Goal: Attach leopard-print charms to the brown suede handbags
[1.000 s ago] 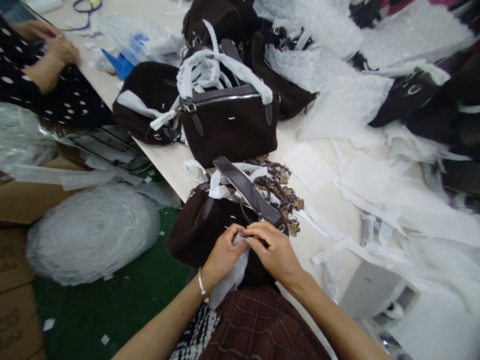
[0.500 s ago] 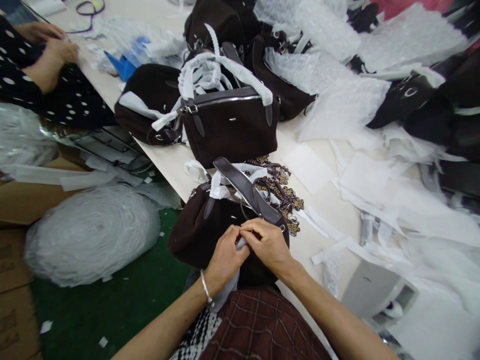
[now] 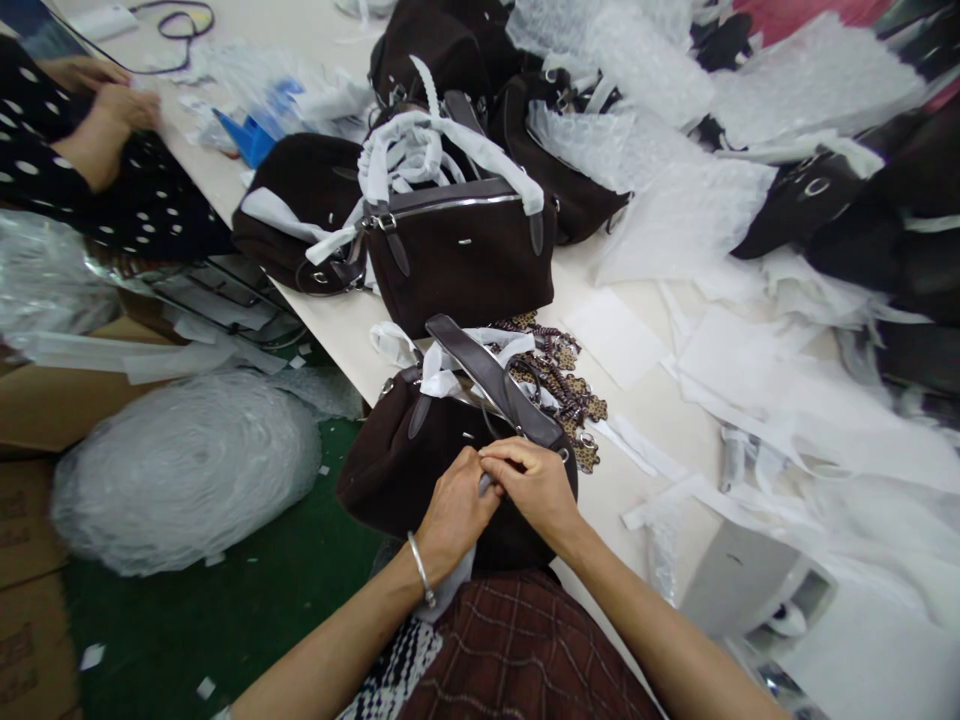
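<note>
Below us lies the green floor (image 3: 300,530); above it, our off-white flat table (image 3: 334,325) supports the work. The dark-brown soft fabric handbag (image 3: 386,465) sits at the near edge, close to our lap, likely for steadiness. Our left hand (image 3: 457,508) is narrowly closed on a thin pale-grey sheet (image 3: 452,588). Our right hand (image 3: 536,490) meets it, fingertips pinched, probably for fine control; we cannot tell what it grips.

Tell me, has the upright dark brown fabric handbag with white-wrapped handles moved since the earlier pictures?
No, not visibly: against the leopard-print charms lying on the pale table, the handbag stands in the same place.
</note>
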Action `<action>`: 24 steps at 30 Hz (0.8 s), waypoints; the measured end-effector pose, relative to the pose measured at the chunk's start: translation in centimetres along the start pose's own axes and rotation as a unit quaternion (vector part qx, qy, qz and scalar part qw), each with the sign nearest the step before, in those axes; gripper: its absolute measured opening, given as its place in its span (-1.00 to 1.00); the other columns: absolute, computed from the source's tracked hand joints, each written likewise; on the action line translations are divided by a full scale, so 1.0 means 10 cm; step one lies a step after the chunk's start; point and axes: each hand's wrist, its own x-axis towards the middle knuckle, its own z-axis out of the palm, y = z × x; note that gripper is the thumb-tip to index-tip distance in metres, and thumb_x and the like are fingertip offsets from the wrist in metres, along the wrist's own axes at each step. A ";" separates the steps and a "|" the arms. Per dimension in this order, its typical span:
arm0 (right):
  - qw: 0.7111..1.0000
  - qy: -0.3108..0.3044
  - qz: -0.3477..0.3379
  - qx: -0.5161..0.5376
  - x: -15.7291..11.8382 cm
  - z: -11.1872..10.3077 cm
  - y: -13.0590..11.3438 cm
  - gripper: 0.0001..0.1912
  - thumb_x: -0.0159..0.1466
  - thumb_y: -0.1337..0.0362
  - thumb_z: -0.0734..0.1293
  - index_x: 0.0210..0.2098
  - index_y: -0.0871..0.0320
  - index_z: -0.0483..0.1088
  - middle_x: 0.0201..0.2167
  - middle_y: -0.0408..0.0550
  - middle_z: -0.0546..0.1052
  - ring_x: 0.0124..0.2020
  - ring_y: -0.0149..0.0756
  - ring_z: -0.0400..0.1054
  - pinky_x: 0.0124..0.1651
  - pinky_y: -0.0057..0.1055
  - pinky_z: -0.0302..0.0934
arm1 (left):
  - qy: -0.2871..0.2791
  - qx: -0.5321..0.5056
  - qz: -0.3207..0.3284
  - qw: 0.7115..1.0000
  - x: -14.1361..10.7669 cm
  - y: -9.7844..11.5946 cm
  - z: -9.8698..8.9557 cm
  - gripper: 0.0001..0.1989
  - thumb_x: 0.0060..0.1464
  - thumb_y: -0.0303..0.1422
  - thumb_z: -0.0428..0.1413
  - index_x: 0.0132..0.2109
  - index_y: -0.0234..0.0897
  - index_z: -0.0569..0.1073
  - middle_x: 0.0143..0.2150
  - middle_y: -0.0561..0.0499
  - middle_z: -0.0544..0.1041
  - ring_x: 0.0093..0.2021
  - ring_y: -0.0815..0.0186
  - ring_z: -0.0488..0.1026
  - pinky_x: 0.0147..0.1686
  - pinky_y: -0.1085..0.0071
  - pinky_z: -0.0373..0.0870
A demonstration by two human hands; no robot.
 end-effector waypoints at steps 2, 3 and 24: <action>0.999 -0.012 0.038 0.025 0.01 0.00 0.01 -0.91 0.20 0.32 0.38 -0.36 0.10 0.57 -0.31 -0.10 0.59 -0.34 -0.34 0.48 -0.24 -0.44 0.36 | -0.003 -0.004 0.002 1.000 0.00 0.01 -0.01 -0.84 0.11 -0.45 0.05 -0.12 -0.28 0.39 -0.19 -0.05 0.41 -0.15 0.22 0.38 -0.09 0.27 0.34; 0.997 -0.017 0.061 0.040 0.02 0.00 0.00 -0.91 0.20 0.30 0.38 -0.36 0.11 0.57 -0.31 -0.09 0.59 -0.41 -0.36 0.46 -0.33 -0.46 0.35 | -0.004 -0.009 0.002 1.000 0.00 0.02 -0.01 -0.82 0.10 -0.46 0.05 -0.11 -0.28 0.39 -0.18 -0.05 0.41 -0.14 0.22 0.38 -0.09 0.28 0.34; 0.966 -0.078 0.230 0.091 -0.09 -0.43 -0.04 -0.86 0.15 0.22 0.38 -0.41 0.17 0.44 -0.61 -0.19 0.49 -0.58 -0.41 0.39 -0.48 -0.50 0.25 | -0.075 -0.306 -0.159 0.936 0.05 -0.04 -0.02 -0.92 -0.04 -0.43 0.15 -0.33 -0.30 0.41 -0.41 0.12 0.39 -0.38 0.40 0.36 -0.36 0.49 0.26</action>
